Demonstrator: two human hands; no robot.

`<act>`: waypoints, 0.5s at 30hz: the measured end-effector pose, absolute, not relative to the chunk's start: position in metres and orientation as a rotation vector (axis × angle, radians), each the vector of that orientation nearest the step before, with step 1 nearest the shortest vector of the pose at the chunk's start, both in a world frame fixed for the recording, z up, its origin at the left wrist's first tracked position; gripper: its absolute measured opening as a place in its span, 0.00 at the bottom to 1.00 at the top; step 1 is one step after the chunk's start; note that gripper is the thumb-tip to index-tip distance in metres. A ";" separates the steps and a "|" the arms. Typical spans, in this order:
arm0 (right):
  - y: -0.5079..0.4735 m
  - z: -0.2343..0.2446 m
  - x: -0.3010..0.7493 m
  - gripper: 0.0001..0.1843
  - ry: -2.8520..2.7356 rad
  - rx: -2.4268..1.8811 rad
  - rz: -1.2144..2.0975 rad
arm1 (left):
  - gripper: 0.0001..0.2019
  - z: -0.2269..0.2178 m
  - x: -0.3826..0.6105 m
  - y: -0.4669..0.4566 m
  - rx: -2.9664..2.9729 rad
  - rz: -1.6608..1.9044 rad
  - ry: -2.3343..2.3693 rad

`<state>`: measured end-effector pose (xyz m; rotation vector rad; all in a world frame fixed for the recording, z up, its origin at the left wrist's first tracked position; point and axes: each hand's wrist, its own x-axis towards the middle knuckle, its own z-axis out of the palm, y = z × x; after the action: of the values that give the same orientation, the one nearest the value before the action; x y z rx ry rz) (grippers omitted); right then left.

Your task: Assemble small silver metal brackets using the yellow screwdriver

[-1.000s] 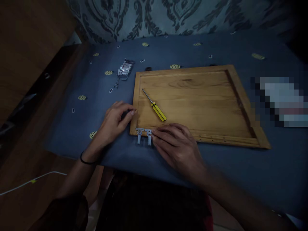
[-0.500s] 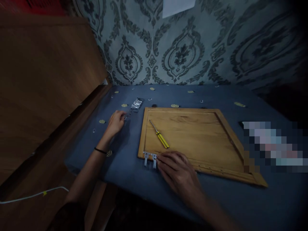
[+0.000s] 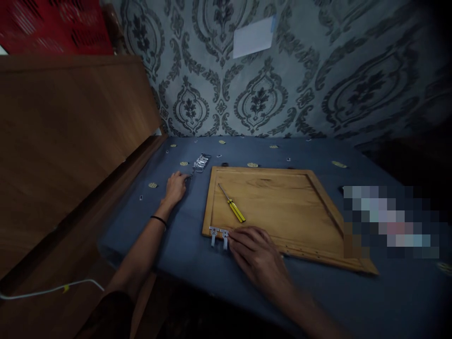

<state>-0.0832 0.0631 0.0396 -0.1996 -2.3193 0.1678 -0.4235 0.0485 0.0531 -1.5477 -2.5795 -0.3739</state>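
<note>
My left hand [image 3: 175,187] reaches over the blue cloth, its fingers drawn together at some tiny dark pieces [image 3: 191,176] that look like screws. What its fingertips hold, if anything, is too small to tell. Just beyond lies a row of silver metal brackets [image 3: 201,161]. My right hand [image 3: 260,252] rests on the near edge of a framed wooden panel [image 3: 282,197]. Its closed fingertips press against a T-shaped metal bracket [image 3: 225,239]; a second bracket [image 3: 213,236] sits beside it on the panel's left corner. A yellow-handled screwdriver [image 3: 236,211] lies on the panel.
The panel lies flat on a table covered with a patterned blue cloth [image 3: 134,219]. A wooden cabinet [image 3: 70,122] stands along the left, with a red crate [image 3: 56,28] on top. Right of the panel is a blurred-out object [image 3: 388,216]. A patterned wall covering [image 3: 261,99] rises behind.
The view has tilted upward, showing more wall. My left hand has moved slightly forward, its fingertips now down at the tiny pieces. My right hand stays at the bracket.
</note>
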 end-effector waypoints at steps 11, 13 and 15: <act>0.064 0.039 -0.082 0.10 -2.323 -0.197 0.163 | 0.18 0.052 -0.426 0.050 -1.528 -0.318 -2.553; 0.063 0.040 -0.082 0.10 -2.327 -0.197 0.163 | 0.18 0.054 -0.423 0.051 -1.518 -0.309 -2.552; 0.063 0.041 -0.082 0.09 -2.335 -0.195 0.158 | 0.18 0.054 -0.421 0.052 -1.510 -0.295 -2.552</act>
<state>-0.0817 0.0631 0.0412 -0.1950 -2.3354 0.1583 -0.4208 0.0518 0.0545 -1.5100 -2.5516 -0.2951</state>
